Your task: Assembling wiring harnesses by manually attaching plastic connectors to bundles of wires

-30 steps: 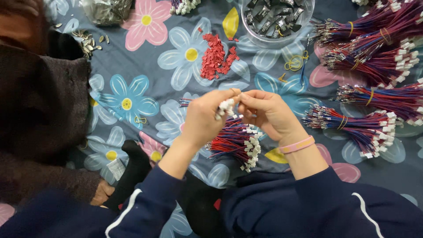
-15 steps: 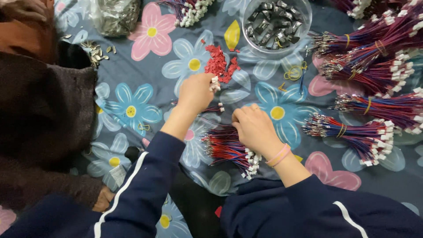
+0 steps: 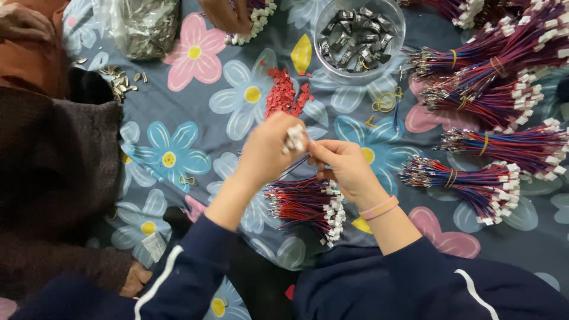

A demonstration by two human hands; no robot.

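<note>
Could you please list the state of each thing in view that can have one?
Left hand: grip shut on small white plastic connector.
Right hand: pinching thin wires beside the connector.
Red-and-blue wire bundle: lying loose under the hands.
Clear round bowl: holds dark metal clips.
Red plastic pieces: heaped.

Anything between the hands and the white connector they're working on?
Nothing visible: the left hand pinches the small white plastic connector, and the right hand meets it at the fingertips, above the bundle of red and blue wires.
</note>
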